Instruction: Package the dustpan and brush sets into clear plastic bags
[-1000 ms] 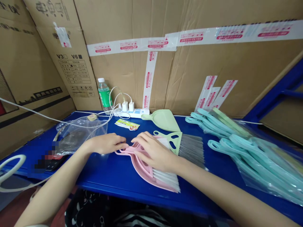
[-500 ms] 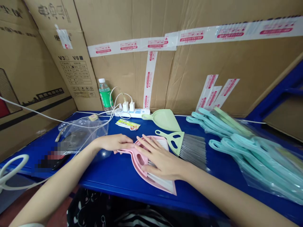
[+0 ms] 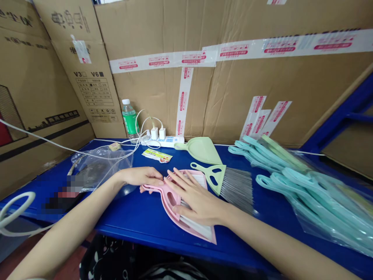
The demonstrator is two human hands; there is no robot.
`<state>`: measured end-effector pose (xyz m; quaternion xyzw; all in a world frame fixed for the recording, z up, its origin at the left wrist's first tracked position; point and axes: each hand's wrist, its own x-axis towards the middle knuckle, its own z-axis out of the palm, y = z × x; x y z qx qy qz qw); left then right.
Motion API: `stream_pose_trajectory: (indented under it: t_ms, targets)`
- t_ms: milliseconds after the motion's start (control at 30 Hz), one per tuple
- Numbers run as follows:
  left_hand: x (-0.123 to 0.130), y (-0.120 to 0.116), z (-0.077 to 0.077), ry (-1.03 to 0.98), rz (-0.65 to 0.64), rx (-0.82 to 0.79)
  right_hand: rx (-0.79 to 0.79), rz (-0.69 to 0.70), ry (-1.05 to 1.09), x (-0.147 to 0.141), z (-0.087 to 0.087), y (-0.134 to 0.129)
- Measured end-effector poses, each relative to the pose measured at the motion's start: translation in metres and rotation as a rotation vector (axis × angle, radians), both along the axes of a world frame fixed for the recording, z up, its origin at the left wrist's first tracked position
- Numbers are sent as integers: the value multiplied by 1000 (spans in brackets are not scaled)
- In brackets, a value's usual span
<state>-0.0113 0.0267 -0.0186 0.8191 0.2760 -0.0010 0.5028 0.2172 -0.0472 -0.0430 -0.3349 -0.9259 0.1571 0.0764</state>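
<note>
A pink dustpan lies on the blue table, its wide edge toward the right. Nested in it is a pink hand brush with white bristles. My left hand is closed around their stacked handles at the left end. Flat across the brush lies my right hand, fingers stretched out and spread, covering part of the brush head and bristles. Just beyond it are a light green brush with grey bristles and a light green dustpan; neither is touched by a hand.
Several turquoise brush-and-dustpan pieces in clear plastic lie at the right. At the back stand a power strip with chargers and a bottle. A snack packet, plastic bag and loose cables lie left. Cardboard walls the table.
The view has tilted slightly, so the scene sits a little lower. Both hands keep nearly the same places on the pink set, with the right hand shifted only very slightly.
</note>
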Motion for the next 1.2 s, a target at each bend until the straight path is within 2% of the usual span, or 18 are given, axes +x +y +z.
stream_pose_trajectory:
  t_ms: [367, 800, 1200]
  targets:
    - [2, -2, 0, -35, 11, -58, -31, -9, 13, -1, 1, -1]
    - [-2, 4, -7, -65, -7, -54, -35, -10, 19, -2, 2, -1]
    - [1, 2, -4, -74, 25, -101, -18, -16, 8, -1, 3, 0]
